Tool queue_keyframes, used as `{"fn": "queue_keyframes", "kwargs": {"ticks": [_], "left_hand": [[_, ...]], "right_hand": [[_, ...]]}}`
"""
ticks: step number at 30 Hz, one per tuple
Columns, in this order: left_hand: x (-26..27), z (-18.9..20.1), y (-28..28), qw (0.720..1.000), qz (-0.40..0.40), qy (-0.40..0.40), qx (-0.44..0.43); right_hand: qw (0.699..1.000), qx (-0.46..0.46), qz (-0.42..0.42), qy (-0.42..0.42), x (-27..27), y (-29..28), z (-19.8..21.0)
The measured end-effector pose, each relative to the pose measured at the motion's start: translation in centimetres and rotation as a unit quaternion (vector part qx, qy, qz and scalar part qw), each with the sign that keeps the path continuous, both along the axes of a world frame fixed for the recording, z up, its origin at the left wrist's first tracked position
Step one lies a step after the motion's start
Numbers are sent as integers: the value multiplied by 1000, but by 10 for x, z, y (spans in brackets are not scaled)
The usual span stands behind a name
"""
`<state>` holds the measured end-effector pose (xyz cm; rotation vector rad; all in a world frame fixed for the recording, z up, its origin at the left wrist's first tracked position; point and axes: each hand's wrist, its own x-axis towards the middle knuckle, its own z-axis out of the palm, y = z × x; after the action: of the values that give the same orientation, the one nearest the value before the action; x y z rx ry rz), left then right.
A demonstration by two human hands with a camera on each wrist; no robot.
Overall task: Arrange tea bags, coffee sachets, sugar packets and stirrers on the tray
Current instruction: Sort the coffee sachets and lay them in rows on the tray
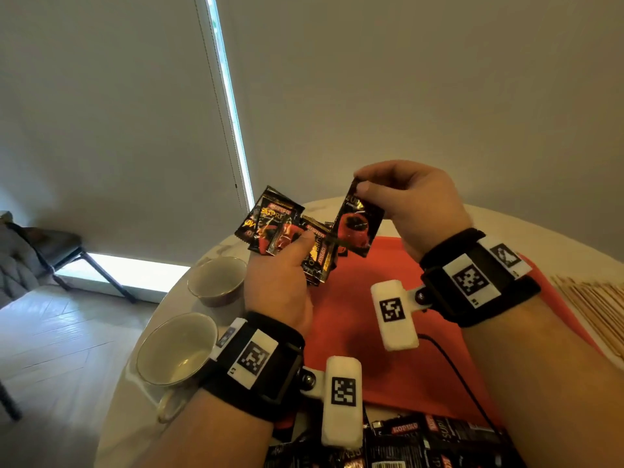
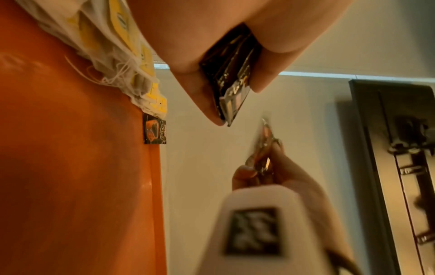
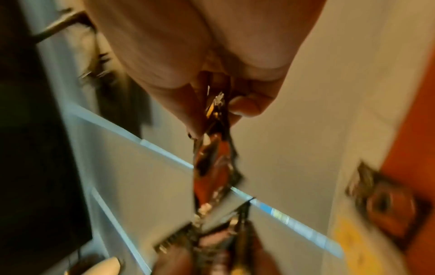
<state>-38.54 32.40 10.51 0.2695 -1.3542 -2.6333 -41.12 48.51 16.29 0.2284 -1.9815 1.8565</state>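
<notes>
The left hand (image 1: pixel 280 282) grips a fanned bunch of coffee sachets (image 1: pixel 270 228) above the red tray (image 1: pixel 354 315), thumb pressed across their lower ends. The right hand (image 1: pixel 405 201) pinches a single sachet (image 1: pixel 358 224) by its top corner, so it hangs long axis roughly vertical, tilted, printed face toward the person. These foil packets look light, thin, slippery and crinkly; a sealed edge likely gives the surest hold.
</notes>
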Motion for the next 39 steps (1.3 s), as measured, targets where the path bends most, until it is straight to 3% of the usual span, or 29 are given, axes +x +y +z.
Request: {"fn": "queue_keyframes", "kwargs": {"ticks": [2,5,10,14,17,20,23,27,29,33,39], "left_hand": [[1,-4,3,999,13,11,-37],[1,-7,4,995,30,16,-90],[2,-5,4,996,-9,50,-75],[4,-7,4,986,-57,105,-113],[5,-4,2,980,-89,129,-123],[5,-3,1,983,-85,128,-104],[3,-2,-2,989,-50,110,-85],[0,0,-5,993,7,94,-73],[-2,-2,-5,992,28,84,-87],[-8,-5,-10,986,70,66,-137],[-8,-7,-14,983,81,65,-149]], "right_hand": [[997,71,-4,28,2,-1,1],[997,32,53,36,7,1,9],[997,17,71,13,6,3,9],[990,-74,112,-50,7,5,10],[965,-168,166,-112,8,6,12],[954,-221,133,-151,5,0,9],[964,-163,105,-184,4,-1,8],[964,-17,158,-212,10,-7,3],[970,-15,138,-198,9,-10,2],[972,-131,43,-193,-16,0,-1],[939,-10,-28,-342,-59,3,-45]]}}
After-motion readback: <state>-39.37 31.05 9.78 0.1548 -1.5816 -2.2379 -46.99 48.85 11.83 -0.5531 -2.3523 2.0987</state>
